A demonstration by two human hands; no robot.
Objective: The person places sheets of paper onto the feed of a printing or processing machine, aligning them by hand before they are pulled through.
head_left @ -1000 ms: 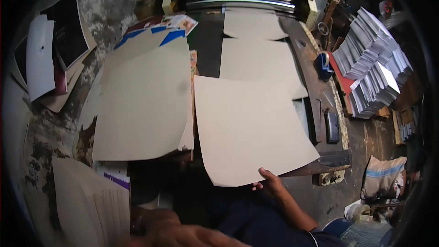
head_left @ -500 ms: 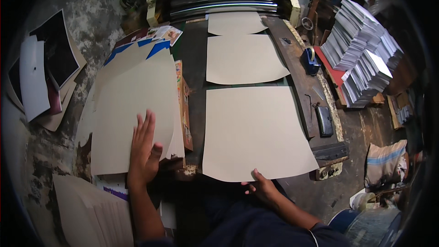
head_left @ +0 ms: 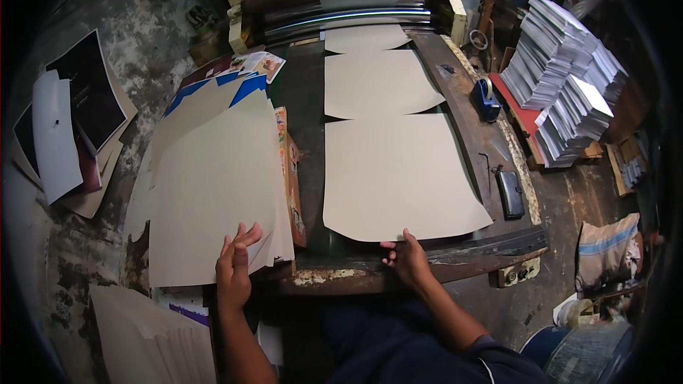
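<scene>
Left hand [head_left: 233, 270] now on stack [head_left: 213, 192]; right hand [head_left: 407, 259] touching sheet [head_left: 398, 178].

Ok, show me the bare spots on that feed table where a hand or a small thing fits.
A dark bare strip runs between the nearest beige sheet and the sheet stack. Another lies along the table's right rail, between tape dispenser and black pouch. The middle is crowded with sheets; the right hand holds the front edge, and the left hand rests on the stack.

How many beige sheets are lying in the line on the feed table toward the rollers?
3. The nearest sheet lies under the right hand; the middle sheet lies beyond it; the far sheet meets the rollers, where more may be hidden.
</scene>
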